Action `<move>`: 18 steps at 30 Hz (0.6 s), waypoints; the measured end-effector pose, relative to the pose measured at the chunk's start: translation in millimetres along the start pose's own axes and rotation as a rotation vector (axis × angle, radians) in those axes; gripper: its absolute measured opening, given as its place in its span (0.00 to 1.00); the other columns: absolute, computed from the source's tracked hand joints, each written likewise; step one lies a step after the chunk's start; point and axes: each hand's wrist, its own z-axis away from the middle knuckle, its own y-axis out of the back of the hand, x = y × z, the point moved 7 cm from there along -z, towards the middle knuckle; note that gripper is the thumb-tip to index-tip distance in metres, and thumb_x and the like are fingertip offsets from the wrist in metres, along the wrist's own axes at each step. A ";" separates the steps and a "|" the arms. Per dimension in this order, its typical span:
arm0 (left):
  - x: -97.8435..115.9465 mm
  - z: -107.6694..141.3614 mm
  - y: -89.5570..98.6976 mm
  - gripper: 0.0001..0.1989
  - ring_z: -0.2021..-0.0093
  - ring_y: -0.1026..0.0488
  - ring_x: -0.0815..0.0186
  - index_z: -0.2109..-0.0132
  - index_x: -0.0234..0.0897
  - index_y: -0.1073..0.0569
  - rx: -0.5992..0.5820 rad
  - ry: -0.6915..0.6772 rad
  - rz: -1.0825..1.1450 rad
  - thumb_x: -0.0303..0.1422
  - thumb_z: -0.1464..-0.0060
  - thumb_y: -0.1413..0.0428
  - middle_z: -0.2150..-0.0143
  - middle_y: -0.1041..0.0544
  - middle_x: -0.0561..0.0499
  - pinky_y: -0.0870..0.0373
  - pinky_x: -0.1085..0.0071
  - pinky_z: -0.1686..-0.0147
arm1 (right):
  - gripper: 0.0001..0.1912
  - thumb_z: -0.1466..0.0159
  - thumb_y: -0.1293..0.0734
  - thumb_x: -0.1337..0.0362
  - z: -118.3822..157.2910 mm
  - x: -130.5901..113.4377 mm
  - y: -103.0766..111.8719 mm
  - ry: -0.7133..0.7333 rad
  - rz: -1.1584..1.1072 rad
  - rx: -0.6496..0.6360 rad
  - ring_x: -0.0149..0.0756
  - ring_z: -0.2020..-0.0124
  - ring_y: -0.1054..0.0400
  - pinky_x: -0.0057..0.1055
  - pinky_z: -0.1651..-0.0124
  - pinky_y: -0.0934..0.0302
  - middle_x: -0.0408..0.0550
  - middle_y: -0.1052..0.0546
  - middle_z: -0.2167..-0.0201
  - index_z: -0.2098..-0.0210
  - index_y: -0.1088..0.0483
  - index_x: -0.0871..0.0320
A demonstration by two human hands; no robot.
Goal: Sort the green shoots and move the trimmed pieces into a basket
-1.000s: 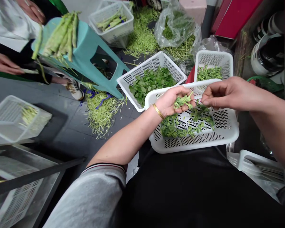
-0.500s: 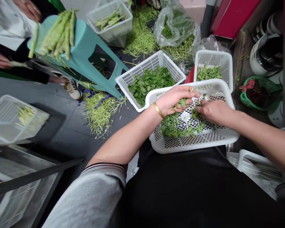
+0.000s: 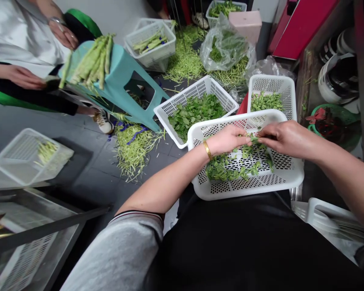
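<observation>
A white perforated basket (image 3: 248,193) rests at my lap, with loose leafy greens (image 3: 221,169) along its near left part. Above it my left hand (image 3: 229,138), with a gold bracelet at the wrist, is closed on a sprig of greens (image 3: 253,138). My right hand (image 3: 280,137) pinches the same sprig from the other side, so the fingertips of both hands nearly meet. More sprigs lie on the basket floor beneath the hands. The exact kind of plant cannot be made out.
Beyond stand a white basket of leaves (image 3: 157,111) and a smaller basket (image 3: 291,95) of greens. A teal stool (image 3: 121,60) bears thick green stalks (image 3: 94,60); a co-worker's hands (image 3: 24,77) are beside it. Trimmings (image 3: 130,153) litter the floor. A metal rack (image 3: 63,222) is at left.
My right hand has risen from the basket floor to my left hand, and both now hold the sprig. My left hand has turned palm down. The view has shifted slightly.
</observation>
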 end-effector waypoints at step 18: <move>2.9 -2.6 8.2 0.13 0.86 0.47 0.81 0.67 0.31 0.22 -0.128 -0.077 0.387 0.28 0.29 0.36 0.81 0.38 0.62 0.54 0.81 0.84 | 0.15 0.26 0.36 0.54 1.6 2.2 9.4 -0.080 -0.458 0.537 0.39 0.69 0.35 0.36 0.65 0.39 0.50 0.27 0.71 0.67 0.30 0.54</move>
